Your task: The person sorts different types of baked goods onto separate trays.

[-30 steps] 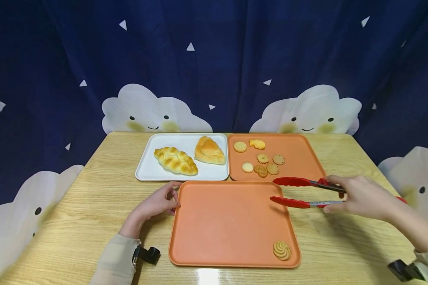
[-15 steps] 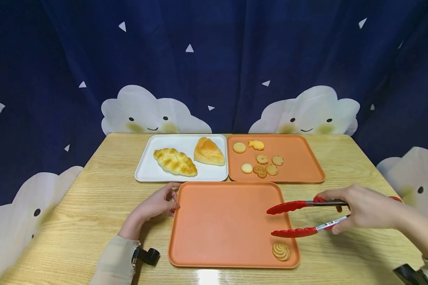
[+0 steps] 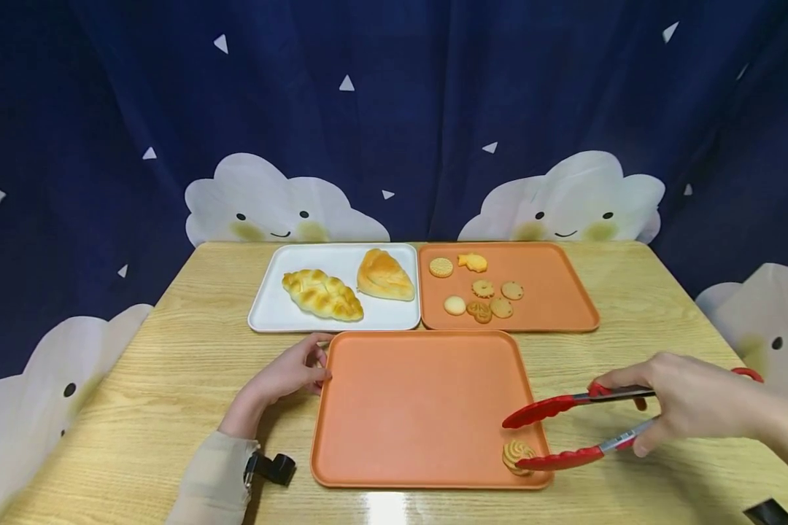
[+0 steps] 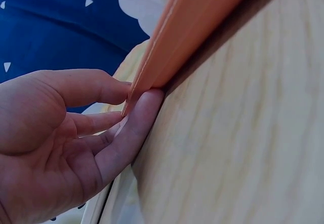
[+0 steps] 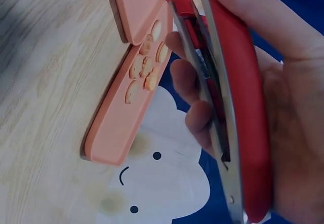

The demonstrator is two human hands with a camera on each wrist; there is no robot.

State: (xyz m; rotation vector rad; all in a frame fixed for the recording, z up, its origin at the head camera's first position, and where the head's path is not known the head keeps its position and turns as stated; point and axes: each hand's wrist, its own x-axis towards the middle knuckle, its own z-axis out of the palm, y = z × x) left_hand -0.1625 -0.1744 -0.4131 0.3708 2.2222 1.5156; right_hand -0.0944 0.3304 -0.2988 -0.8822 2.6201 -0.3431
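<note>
My right hand (image 3: 689,405) grips red tongs (image 3: 565,430) by their handles (image 5: 228,97). The tong tips stand apart, the lower one beside a swirl cookie (image 3: 516,455) in the near right corner of the front orange tray (image 3: 407,401). My left hand (image 3: 289,375) rests on the table, its fingers and thumb pinching that tray's left rim (image 4: 172,57). Behind, a second orange tray (image 3: 551,292) holds several small cookies (image 3: 479,292). A white tray (image 3: 269,310) carries a braided loaf (image 3: 322,294) and a wedge-shaped bun (image 3: 384,275).
The wooden table (image 3: 171,379) is backed by a dark blue curtain (image 3: 394,109) with white cloud figures. Bare wood lies left of my left hand and right of the trays. A black strap device (image 3: 272,468) sits at my left wrist.
My right hand has carried the tongs from beside the far cookie tray down toward me, to the swirl cookie in the front tray's corner. My left hand stays on the tray rim.
</note>
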